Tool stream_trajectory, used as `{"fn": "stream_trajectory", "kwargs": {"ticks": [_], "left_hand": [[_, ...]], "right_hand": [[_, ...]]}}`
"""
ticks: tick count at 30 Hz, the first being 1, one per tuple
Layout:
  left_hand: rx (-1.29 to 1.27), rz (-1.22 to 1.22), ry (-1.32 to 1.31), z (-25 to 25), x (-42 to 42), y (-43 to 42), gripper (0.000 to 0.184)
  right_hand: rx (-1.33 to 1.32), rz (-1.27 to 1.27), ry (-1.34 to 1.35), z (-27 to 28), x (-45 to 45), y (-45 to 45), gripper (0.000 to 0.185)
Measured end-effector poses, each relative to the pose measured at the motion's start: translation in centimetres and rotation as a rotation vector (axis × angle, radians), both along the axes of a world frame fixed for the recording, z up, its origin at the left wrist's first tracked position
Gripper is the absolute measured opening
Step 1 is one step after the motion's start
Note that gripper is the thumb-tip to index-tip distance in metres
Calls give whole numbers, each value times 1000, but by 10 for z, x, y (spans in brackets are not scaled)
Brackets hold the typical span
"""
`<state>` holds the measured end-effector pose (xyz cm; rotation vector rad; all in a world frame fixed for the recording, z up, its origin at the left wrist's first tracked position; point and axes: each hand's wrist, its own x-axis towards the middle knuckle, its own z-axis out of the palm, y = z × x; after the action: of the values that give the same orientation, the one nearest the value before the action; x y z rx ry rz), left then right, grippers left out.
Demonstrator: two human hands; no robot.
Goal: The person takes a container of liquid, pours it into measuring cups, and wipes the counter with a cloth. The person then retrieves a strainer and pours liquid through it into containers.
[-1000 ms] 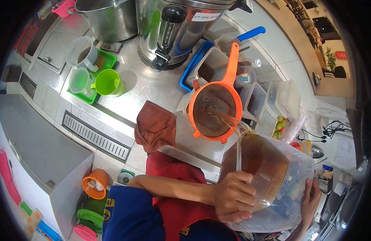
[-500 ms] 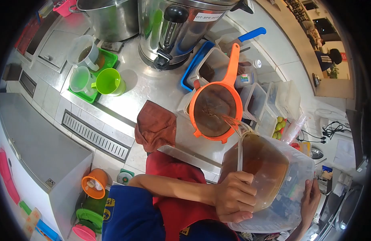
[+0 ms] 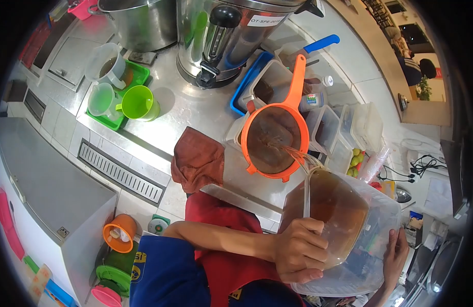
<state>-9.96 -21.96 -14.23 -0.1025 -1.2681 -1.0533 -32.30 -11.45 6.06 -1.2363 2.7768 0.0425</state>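
Note:
A large clear plastic container (image 3: 372, 245), tilted and part filled with brown liquid, is held between my two hands. My left hand (image 3: 302, 250) is closed on its near rim. On the far right side, my right hand (image 3: 395, 256) grips the container wall. Brown liquid streams from the container's corner into an orange-rimmed strainer (image 3: 296, 87), whose bowl is full of brown liquid. The strainer rests over a clear container that mostly hides beneath it. Left of it, a brown cloth (image 3: 198, 160) lies at the counter's edge.
A steel urn (image 3: 195, 36) and a steel pot (image 3: 144, 25) stand at the back. Jugs and a lime-green cup (image 3: 140, 104) sit around a green tray (image 3: 140, 74). Clear bins (image 3: 323, 128) line the right side. A person's dark sleeve (image 3: 411, 71) shows beyond the counter.
Liquid keeps streaming into the strainer, and its ripples differ. Both hands and the container hold nearly the same pose. A person's sleeve has appeared in the background at the upper right.

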Motion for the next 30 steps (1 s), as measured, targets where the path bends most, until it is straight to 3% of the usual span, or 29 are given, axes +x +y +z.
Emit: {"fn": "stream_trajectory", "kwargs": {"ticks": [13, 15, 25, 27, 30], "left_hand": [[6, -3, 0, 1, 0, 1, 26], [33, -33, -7, 4, 2, 0, 35], [41, -38, 1, 4, 3, 0, 35], [21, -12, 13, 2, 1, 1, 27], [46, -39, 10, 5, 4, 1, 34]], "right_hand": [[-45, 19, 4, -1, -8, 9, 41], [-19, 8, 6, 1, -7, 8, 42], [19, -3, 3, 5, -1, 4, 42], [-1, -3, -6, 4, -4, 8, 41], [-12, 10, -12, 4, -5, 9, 40]]}}
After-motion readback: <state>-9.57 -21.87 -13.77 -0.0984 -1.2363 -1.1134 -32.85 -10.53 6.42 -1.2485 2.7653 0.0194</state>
